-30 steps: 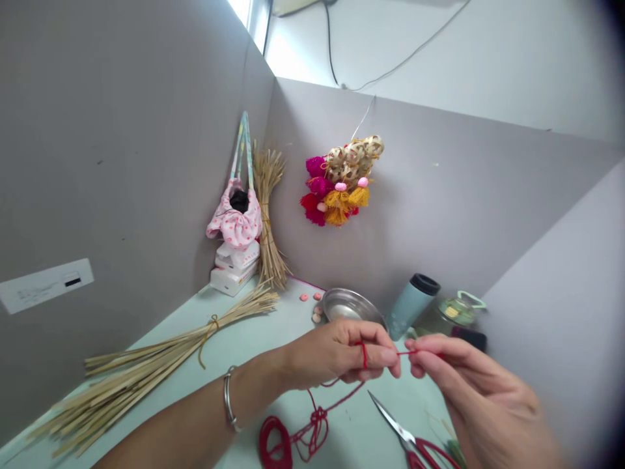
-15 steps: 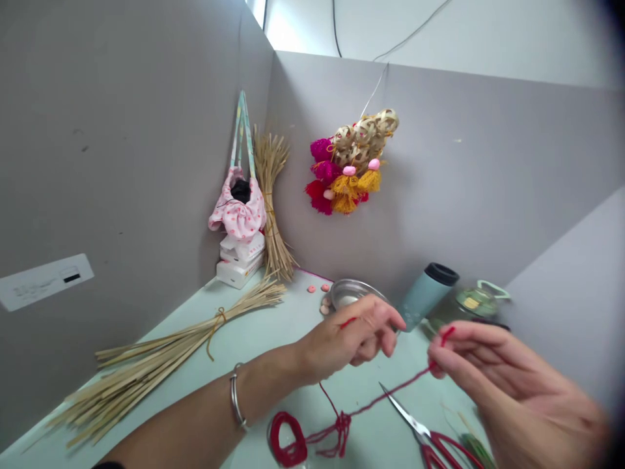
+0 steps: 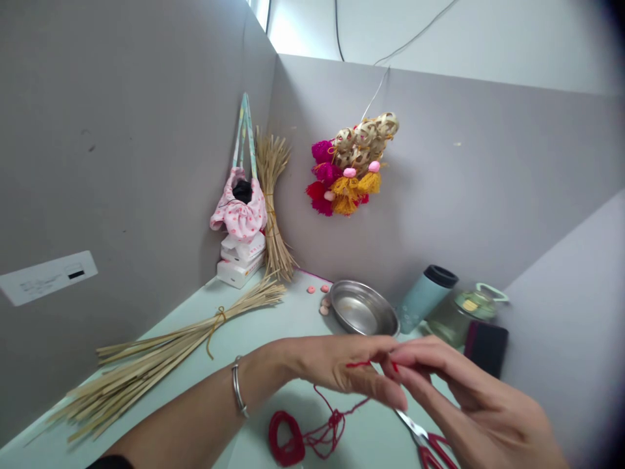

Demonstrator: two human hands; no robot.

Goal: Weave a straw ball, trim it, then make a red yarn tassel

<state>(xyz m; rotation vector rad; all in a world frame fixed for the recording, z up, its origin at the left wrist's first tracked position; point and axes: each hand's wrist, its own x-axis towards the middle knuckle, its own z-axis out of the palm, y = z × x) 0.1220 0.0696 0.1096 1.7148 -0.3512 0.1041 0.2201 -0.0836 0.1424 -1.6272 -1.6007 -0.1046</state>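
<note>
The right hand (image 3: 481, 404) pinches red yarn (image 3: 335, 419) (wall label (image 3: 49, 279) illegible).

Yarn (image 3: 291, 456) looks matt, fibrous. Bowl (image 3: 364, 312) shines, smooth metal. Scissors (image 3: 418, 431) show bright metal blades (image 3: 408, 422), smooth plastic-like handles (image 3: 424, 451). Bangle (image 3: 237, 394): polished metal. Straw (image 3: 195, 335): dry, matt. Bag (image 3: 243, 218): cloth.

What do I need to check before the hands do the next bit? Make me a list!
1. Thin red yarn strand across the left hand: ok.
2. Right hand pinching a bit of red yarn: ok.
3. Loose red yarn beside the ring-shaped red coil untangled: not ok, it's bunched up.
4. Red-handled metal scissors, tips clear of the hands: cannot tell, tips hidden.
5. Lying pale straw bundle tied: ok.
</note>
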